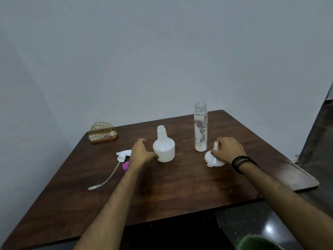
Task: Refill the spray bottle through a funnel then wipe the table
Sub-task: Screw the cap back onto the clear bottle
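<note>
Your left hand [139, 153] spreads open against the one uncapped spray bottle [163, 147] mid-table; your right hand [228, 149] pinches the one funnel [213, 158] (inverted), beside one clear bottle [200, 127].

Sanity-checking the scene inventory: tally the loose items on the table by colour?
White or translucent white: 3, spray bottle, trigger head, funnel
Clear: 1, tall bottle
Gold: 1, wire holder
Purple: 1, small object, partly hidden by the left arm
Total: 6
</note>
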Demonstrator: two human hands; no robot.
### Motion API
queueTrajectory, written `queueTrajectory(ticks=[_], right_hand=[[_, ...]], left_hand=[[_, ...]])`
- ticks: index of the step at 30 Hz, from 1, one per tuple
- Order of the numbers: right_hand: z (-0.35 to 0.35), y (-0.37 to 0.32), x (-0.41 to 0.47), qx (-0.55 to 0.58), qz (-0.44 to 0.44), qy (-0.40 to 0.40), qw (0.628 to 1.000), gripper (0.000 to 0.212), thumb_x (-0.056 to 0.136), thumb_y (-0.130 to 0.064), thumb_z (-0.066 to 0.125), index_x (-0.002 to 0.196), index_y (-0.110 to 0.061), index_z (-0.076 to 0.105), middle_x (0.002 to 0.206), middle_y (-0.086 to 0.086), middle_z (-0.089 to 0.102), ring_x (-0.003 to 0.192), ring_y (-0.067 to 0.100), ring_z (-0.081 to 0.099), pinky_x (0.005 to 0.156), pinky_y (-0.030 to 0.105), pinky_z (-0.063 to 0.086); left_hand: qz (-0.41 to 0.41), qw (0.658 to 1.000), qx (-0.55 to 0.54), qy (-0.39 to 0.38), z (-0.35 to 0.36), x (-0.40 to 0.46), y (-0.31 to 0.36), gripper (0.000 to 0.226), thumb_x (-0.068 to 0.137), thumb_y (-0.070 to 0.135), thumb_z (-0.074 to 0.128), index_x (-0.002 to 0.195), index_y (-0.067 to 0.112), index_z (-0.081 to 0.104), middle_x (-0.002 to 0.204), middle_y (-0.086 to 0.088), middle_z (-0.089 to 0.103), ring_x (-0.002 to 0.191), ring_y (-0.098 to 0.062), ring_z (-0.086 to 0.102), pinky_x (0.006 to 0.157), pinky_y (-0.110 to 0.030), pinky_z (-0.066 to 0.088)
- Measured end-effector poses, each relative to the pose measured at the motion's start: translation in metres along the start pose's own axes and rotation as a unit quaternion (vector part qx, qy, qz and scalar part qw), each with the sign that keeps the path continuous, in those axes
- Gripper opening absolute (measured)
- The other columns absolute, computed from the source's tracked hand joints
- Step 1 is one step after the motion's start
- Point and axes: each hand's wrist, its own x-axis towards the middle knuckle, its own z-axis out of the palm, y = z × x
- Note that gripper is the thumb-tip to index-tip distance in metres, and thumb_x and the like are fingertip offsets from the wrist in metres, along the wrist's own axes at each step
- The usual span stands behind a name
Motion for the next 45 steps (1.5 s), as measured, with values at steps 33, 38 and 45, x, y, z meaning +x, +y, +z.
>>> queueTrajectory(ticks=[33,38,45], right_hand=[[0.009,-0.081,0.023,0.212,-0.054,0.317,0.923,0.066,0.072,-0.040,0.080,0.121,-0.010,0.047,0.119,0.009,0.048,0.108,0.022,0.044,0.091,0.034,0.042],[-0.021,-0.064,0.059,0.282,0.020,0.185,0.941,0.101,0.066,-0.047,0.086,0.143,-0.009,0.033,0.143,0.012,0.042,0.132,0.028,0.041,0.106,0.038,0.037],[-0.025,-0.061,0.081,0.329,-0.011,0.015,0.944,0.062,0.076,-0.036,0.082,0.123,-0.019,0.046,0.114,0.005,0.064,0.098,0.023,0.063,0.078,0.029,0.051]], left_hand=[[0.120,0.991,0.056,0.027,-0.051,0.000,0.029,0.046,0.091,0.053,0.061,0.120,0.018,0.056,0.114,-0.002,0.065,0.102,-0.019,0.063,0.087,-0.041,0.055],[0.214,0.977,-0.011,0.009,-0.037,-0.001,0.104,0.045,0.093,0.049,0.060,0.126,0.019,0.053,0.110,0.000,0.060,0.092,-0.013,0.059,0.068,-0.021,0.044],[0.284,0.956,0.032,-0.068,0.003,0.021,0.173,0.046,0.093,0.041,0.064,0.130,0.016,0.053,0.118,-0.006,0.062,0.098,-0.018,0.058,0.080,-0.025,0.044]])
